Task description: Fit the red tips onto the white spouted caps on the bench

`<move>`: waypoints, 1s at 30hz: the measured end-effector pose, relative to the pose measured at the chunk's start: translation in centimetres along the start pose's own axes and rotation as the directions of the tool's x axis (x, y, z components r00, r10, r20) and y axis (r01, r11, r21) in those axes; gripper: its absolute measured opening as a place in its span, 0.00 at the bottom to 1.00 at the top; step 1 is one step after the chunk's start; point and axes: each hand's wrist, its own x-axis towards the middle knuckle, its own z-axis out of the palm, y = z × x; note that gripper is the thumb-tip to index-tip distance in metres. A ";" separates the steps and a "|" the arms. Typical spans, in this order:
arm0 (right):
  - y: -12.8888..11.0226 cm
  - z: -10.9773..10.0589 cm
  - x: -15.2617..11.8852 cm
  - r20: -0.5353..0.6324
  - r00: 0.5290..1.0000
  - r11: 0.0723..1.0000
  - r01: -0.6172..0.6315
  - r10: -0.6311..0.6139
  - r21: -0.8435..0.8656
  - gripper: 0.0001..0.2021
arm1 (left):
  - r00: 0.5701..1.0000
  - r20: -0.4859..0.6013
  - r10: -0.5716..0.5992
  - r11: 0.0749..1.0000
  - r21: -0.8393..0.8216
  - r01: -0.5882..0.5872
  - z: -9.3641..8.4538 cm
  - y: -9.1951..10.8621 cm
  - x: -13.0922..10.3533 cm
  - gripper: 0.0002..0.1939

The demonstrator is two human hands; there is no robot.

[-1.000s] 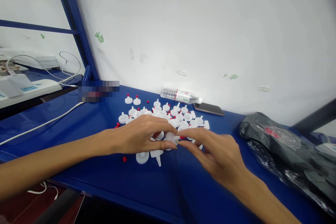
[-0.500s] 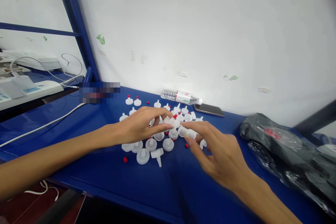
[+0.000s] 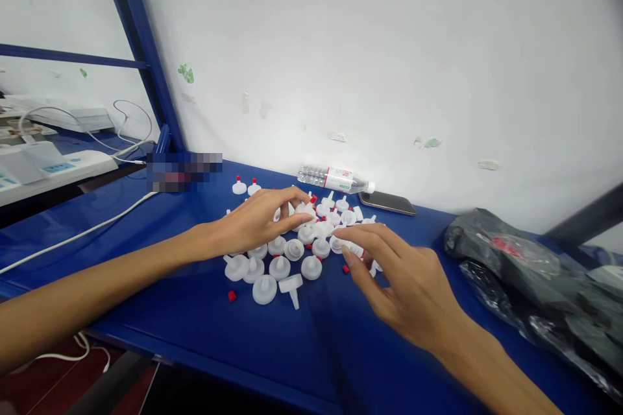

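Observation:
My left hand (image 3: pixel 263 215) reaches over the pile from the left, its thumb and fingers closed round a white nozzle cap (image 3: pixel 304 213) with a red tip. On the right, my right hand (image 3: pixel 406 282) hovers at the pile's edge with thumb and index finger apart and nothing visible between them. White nozzle caps (image 3: pixel 264 290) without tips lie scattered beneath and around both hands, some upright and some tipped over. A small loose red tip (image 3: pixel 232 296) rests at the front left. Two red-tipped nozzle caps (image 3: pixel 239 187) stand upright at the back left.
Against the wall lie a plastic bottle (image 3: pixel 335 178) on its side and a dark phone (image 3: pixel 388 203). A dark grey plastic bag (image 3: pixel 530 285) covers the right of the blue table (image 3: pixel 204 337). At far left are a white power strip (image 3: pixel 73 168) and cables.
My left hand has moved slightly left and away from me, carrying the red-tipped nozzle cap away from my right hand. My right hand has barely shifted.

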 end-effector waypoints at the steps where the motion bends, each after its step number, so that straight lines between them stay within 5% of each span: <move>1: 0.0 0.0 0.0 0.001 1.000 1.000 0.002 -0.002 -0.001 0.12 | 1.000 -0.002 -0.004 1.000 -0.001 0.004 0.0 0.0 0.0 0.22; 30: -0.1 -0.1 0.0 0.053 0.999 1.000 0.012 -0.011 -0.013 0.12 | 0.985 -0.169 -0.023 0.993 0.115 0.043 -0.4 -0.9 0.5 0.22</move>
